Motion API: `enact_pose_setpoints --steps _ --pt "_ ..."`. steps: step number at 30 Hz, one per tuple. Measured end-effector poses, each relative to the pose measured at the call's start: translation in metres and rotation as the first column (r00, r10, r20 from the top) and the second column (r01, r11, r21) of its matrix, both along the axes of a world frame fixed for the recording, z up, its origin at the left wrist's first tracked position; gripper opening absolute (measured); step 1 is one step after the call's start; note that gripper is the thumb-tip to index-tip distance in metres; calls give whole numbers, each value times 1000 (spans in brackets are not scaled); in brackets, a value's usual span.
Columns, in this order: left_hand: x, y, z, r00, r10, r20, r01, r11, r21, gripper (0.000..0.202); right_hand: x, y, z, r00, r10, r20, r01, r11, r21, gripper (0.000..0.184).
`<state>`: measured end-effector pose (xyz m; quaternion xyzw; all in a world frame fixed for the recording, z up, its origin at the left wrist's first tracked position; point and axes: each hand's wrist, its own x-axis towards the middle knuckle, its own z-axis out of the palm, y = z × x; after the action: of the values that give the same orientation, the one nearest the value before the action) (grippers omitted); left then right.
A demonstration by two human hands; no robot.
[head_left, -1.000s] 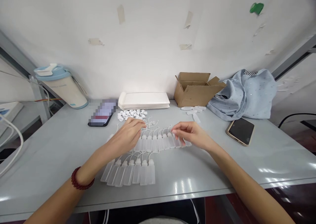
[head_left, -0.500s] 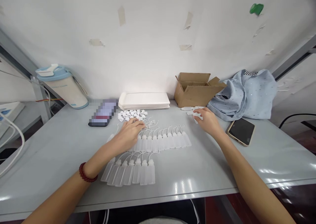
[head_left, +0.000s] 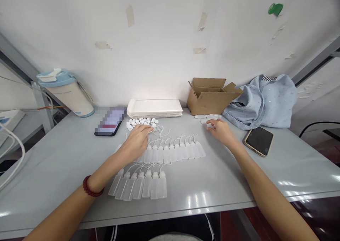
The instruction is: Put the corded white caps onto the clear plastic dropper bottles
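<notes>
My left hand [head_left: 136, 142] is over the left end of the back row of bottles, its fingers together and reaching toward loose white tubes [head_left: 160, 130] and the small white caps [head_left: 140, 122]. Its fingertips are partly hidden, so what they pinch is unclear. My right hand [head_left: 221, 130] has thumb and fingers bent round a small translucent plastic bottle [head_left: 209, 125], mostly covered by the fingers. Another clear plastic piece [head_left: 207, 116] lies just behind it. Translucent bottles with thin bent tubes lie in two rows, a back row [head_left: 183, 151] and a front row [head_left: 138, 187].
A stack of white envelopes [head_left: 155, 108] and an open cardboard box [head_left: 207, 104] stand along the wall. A phone [head_left: 110, 122] and a tumbler [head_left: 71, 96] are at left. On the right are another phone [head_left: 259, 141] and a blue cloth bag [head_left: 276, 103].
My left hand has shifted slightly left and back, its fingers drawn closer together. My right hand has moved a little to the left, its fingers closing in round the bottle.
</notes>
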<state>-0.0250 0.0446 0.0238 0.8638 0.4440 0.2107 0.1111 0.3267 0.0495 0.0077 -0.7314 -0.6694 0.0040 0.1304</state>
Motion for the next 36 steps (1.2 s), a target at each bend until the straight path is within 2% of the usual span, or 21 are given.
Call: enact_pose_setpoints --steps 5,12,16,21,27,36 --pt "3 -4 8 994 81 72 -75 994 -76 42 -4 -1 4 999 -41 -15 40 998 -38 40" --pt "5 -5 14 979 163 124 -144 978 -148 38 -6 -3 5 997 -41 -68 38 998 -45 40" --pt "6 -5 14 961 196 193 -163 971 -176 35 -7 -3 6 993 -36 -114 36 999 3 39" --pt "9 -4 14 924 253 285 -210 962 -175 29 -17 -8 15 978 -9 -209 30 995 98 35" --pt "10 -1 12 910 245 333 -212 968 -134 24 -29 -16 21 904 125 -410 -27 971 237 30" --pt "11 -1 10 893 276 355 -230 959 -168 21 -35 -19 23 889 130 -439 -29 973 228 30"
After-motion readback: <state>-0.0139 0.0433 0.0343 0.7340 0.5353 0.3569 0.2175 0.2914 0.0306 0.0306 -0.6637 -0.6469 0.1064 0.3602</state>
